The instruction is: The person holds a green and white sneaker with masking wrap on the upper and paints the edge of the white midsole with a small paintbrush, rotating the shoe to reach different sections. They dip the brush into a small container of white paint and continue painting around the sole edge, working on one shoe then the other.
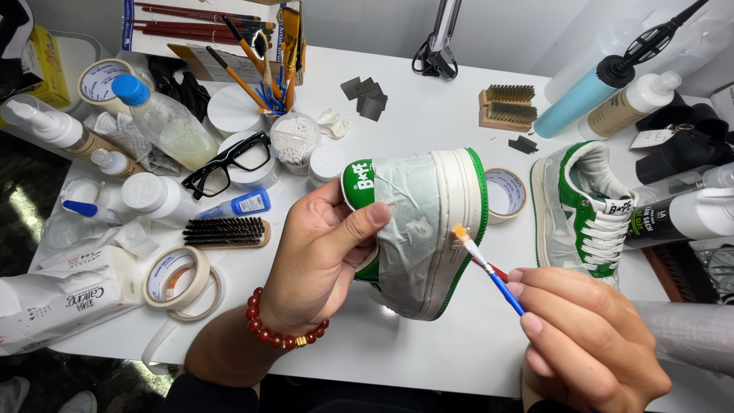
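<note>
Gripping masked sneaker (pixel 417 229) heel — left hand (pixel 321 260) fingers clamped, right hand (pixel 585 340) pinching paintbrush (pixel 489 271), bristles touching midsole

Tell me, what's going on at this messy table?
A person is working on a green-and-white sneaker with its upper masked in tape. The left hand holds it up on its side by the heel, while the right hand touches a small blue-handled brush to the white midsole. The matching sneaker sits on the white table to the right.
</note>
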